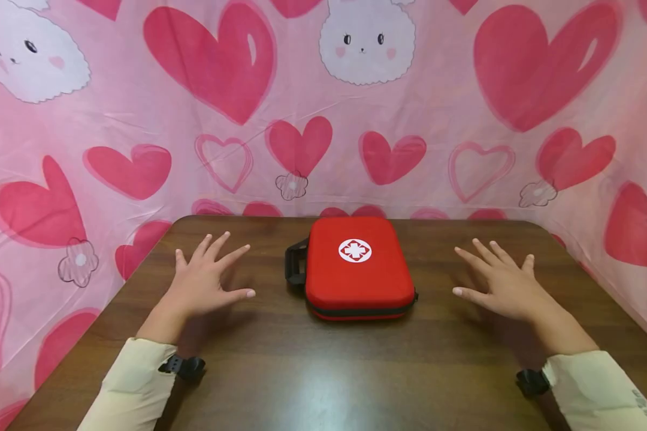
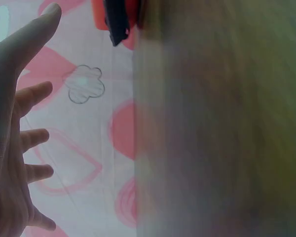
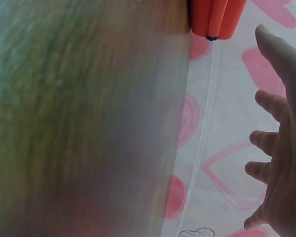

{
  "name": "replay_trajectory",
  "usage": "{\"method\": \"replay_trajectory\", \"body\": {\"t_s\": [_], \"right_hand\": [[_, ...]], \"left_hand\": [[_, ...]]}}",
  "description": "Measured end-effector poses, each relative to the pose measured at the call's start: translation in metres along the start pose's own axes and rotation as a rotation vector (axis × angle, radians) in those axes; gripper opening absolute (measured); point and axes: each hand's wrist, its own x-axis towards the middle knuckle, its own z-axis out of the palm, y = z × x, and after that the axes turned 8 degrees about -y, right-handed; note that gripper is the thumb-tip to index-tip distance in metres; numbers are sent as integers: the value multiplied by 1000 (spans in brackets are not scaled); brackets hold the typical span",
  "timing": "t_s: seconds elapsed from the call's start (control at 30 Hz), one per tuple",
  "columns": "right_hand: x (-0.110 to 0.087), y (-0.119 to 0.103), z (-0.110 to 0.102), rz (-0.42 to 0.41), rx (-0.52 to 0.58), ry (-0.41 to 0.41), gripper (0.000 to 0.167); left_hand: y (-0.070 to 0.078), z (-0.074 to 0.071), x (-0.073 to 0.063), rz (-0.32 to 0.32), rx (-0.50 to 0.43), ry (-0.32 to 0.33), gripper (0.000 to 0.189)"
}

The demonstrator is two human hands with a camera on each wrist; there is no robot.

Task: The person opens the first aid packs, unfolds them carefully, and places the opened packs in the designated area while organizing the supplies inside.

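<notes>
A red zipped first aid case (image 1: 358,272) with a white cross emblem lies flat on the table, its black handle (image 1: 295,262) toward the left. To the left of the case my left hand (image 1: 202,281) hovers above the wood with fingers spread, touching nothing. My right hand (image 1: 504,287) is held the same way on the other side, apart from the case. In the left wrist view the black handle (image 2: 117,19) shows at the top edge, beyond the thumb. The right wrist view catches one end of the red case (image 3: 217,17) at the top.
The brown wooden table (image 1: 323,371) has rounded far corners. Behind it hangs a pink cloth (image 1: 345,108) printed with hearts and white cartoon animals, close to the table's back edge. Each wrist carries a black strapped device (image 1: 191,367) below a pale sleeve (image 1: 135,377).
</notes>
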Motion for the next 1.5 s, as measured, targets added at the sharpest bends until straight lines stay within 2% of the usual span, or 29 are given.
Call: {"method": "replay_trajectory", "body": {"t_s": [0.33,0.57,0.73,1.03,1.17,1.33,1.5], "right_hand": [[1,-5,3,-17,90,1,85],[8,-15,4,-68,213,4,82],[15,-18,8,-140,305,7,82],[24,-22,14,-209,374,5,91],[28,-23,18,-242,411,14,93],[29,-25,23,-262,563,-35,92],[30,-27,26,-287,698,-53,90]], "left_hand": [[12,1,16,51,-106,25,87],[22,6,27,143,-189,53,86],[34,10,35,214,-258,49,85],[58,18,50,314,-320,-3,89],[68,23,58,361,-404,-34,91],[77,28,67,419,-503,-59,92],[85,29,73,455,-525,-71,92]]}}
